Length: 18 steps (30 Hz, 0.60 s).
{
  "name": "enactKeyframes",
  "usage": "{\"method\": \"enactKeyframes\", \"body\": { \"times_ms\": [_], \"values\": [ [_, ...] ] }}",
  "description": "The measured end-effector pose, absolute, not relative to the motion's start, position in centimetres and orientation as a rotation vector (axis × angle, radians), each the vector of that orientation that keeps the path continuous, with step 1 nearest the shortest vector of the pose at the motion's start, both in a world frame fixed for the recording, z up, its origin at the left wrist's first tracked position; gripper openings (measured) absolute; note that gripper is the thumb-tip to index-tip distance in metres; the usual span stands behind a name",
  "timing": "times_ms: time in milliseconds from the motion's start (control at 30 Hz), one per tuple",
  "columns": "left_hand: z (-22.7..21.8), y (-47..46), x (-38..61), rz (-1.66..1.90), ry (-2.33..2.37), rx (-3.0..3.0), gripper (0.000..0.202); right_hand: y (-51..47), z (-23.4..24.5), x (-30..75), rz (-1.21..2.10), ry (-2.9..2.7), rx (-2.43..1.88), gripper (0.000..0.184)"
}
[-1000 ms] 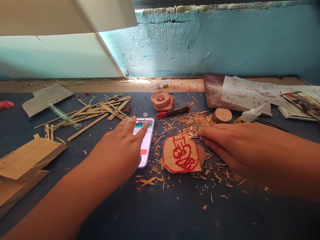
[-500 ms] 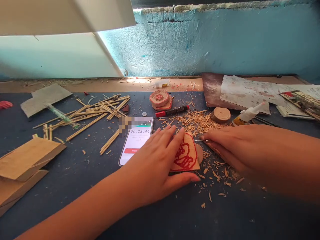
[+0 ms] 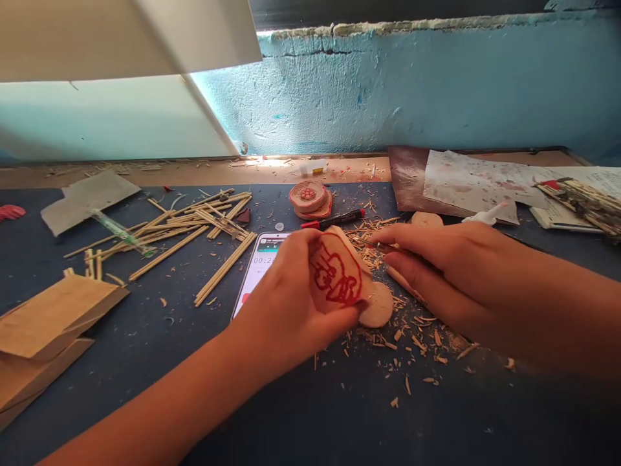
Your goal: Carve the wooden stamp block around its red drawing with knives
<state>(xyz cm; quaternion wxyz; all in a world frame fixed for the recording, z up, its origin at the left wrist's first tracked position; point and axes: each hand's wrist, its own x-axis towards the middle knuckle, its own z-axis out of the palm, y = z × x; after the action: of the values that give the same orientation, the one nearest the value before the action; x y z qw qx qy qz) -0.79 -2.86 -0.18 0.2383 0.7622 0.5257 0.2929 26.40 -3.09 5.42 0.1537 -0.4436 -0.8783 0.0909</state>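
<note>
left hand (image 3: 286,304): wood piece (image 3: 337,272) gripped, tilted up
right hand (image 3: 436,272): thin tool (image 3: 383,245) pinched, at 3 o'clock of piece
phone (image 3: 257,268): at 9 o'clock, partly covered

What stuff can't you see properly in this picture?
All in the head view:
- Phone: the left hand covers its right side, so the timer digits are cut short.
- Tool in the right hand: fingers hide all but a thin tip.
- Round wooden slice and glue bottle: partly behind the right hand.
- Wooden plaque: its left edge sits under the left grip.
</note>
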Motion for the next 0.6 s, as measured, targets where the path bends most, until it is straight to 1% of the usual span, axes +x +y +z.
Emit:
{"method": "enactKeyframes", "body": {
  "times_ms": [100,200,300,367,600],
  "values": [
    [0.1,-2.0,-0.9,0.851,1.554,1.897,0.082,-3.0,5.7,25.4,0.418,-2.427,-1.339,0.043],
    [0.2,-1.7,-1.0,0.958,1.511,1.780,0.084,-3.5,6.1,25.1,0.615,-2.455,-1.238,0.039],
    [0.3,-1.7,-0.9,1.002,1.470,1.767,0.077,-4.0,6.8,25.0,0.767,-2.412,-1.208,0.036],
    [0.4,-1.8,-0.8,1.011,1.471,1.764,0.071,-4.2,7.1,24.9,0.799,-2.397,-1.195,0.038],
    [0.5,-1.8,-0.7,1.095,1.464,1.794,0.065,-4.2,7.4,24.3,0.784,-2.382,-1.191,0.039]
  ]
}}
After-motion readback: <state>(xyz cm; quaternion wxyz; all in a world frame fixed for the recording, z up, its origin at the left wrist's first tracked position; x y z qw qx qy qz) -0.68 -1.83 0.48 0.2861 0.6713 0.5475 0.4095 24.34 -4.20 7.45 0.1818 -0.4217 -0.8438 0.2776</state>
